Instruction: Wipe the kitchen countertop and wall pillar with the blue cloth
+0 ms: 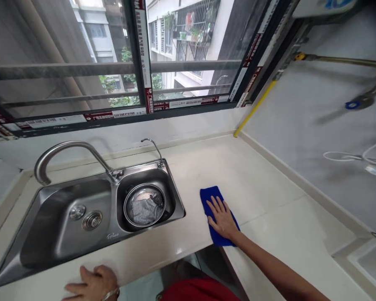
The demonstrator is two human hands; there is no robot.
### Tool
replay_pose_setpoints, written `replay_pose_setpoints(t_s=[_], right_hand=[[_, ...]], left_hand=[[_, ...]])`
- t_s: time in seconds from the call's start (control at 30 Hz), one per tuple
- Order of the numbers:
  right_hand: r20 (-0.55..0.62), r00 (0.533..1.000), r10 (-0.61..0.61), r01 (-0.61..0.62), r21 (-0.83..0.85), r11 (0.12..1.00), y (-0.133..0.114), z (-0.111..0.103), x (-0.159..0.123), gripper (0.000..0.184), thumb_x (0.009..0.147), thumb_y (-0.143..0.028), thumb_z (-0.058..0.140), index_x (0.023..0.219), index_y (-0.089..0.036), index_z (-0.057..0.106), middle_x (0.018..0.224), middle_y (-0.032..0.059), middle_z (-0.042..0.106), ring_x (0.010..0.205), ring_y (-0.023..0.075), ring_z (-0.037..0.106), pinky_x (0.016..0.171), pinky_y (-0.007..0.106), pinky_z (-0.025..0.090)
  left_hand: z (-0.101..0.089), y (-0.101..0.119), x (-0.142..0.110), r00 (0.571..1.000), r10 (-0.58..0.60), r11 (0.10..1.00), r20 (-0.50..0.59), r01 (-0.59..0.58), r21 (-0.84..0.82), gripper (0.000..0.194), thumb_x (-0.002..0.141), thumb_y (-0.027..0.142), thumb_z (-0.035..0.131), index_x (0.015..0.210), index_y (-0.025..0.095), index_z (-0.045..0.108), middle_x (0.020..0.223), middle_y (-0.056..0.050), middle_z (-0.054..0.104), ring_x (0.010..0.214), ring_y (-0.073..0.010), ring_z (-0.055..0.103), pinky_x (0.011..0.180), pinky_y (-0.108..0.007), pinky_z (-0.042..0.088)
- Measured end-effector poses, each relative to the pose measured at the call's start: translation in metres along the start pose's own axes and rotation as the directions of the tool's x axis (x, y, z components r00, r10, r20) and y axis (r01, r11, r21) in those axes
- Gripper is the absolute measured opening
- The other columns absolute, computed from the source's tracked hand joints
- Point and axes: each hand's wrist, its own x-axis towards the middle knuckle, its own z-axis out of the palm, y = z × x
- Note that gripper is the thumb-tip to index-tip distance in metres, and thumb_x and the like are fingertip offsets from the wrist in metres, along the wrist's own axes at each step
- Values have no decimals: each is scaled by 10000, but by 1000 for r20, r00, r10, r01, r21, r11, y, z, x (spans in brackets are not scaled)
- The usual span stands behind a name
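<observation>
My right hand point(223, 218) lies flat, fingers spread, on a blue cloth point(210, 197) pressed to the cream countertop point(263, 196) just right of the sink. My left hand point(92, 285) rests on the counter's front edge below the sink, fingers curled loosely against the surface with nothing visible in them.
A steel double sink point(59, 225) with a curved faucet point(65, 152) sits at left; its small right bowl holds a round strainer basket point(144, 205). A window runs along the back. The grey right wall carries a yellow pipe point(255, 109) and a white cable point(347, 157).
</observation>
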Motion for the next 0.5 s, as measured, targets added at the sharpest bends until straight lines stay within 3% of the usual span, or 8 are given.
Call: replay_pose_setpoints(t_s=[0.1,0.3,0.37,0.43,0.5], right_hand=[[12,996,-93,92,28,995,-35,-6,0,713,872,-335,456,1546,-203,262,1648,82,123,1513,332,97,1204,549,154],[-41,994,-105,106,26,994,-105,-4,-3,738,862,-337,471,1547,-171,252,1636,109,171,1505,371,106,1183,596,162],[-36,987,-155,156,28,987,-130,-2,-4,736,866,-364,470,1544,-170,262,1631,118,190,1503,369,118,1188,589,147],[-9,978,-210,210,32,977,-154,-1,-5,720,880,-405,460,1539,-175,281,1626,121,215,1500,355,141,1201,563,118],[14,972,-236,236,33,971,-177,-1,-5,708,896,-444,444,1535,-179,295,1618,121,248,1496,344,164,1209,544,91]], left_hand=[[-3,1,-3,1000,12,1000,-1,-12,-21,591,805,354,499,1389,266,494,1603,-216,308,1489,-490,136,1079,-799,184],[-13,-10,-6,993,114,988,36,-110,-107,506,854,358,465,1325,195,554,1545,-230,408,1476,-452,245,1086,-814,114],[-17,-31,-9,981,187,960,44,-173,-222,516,868,371,434,1324,159,548,1512,-240,449,1450,-413,330,1135,-752,155],[-24,-66,-18,973,231,916,23,-209,-343,556,866,376,412,1358,133,504,1506,-250,446,1436,-378,375,1152,-635,303],[-36,-110,-37,979,197,915,48,-166,-369,578,869,369,388,1406,159,438,1502,-232,445,1409,-363,423,1055,-527,476]])
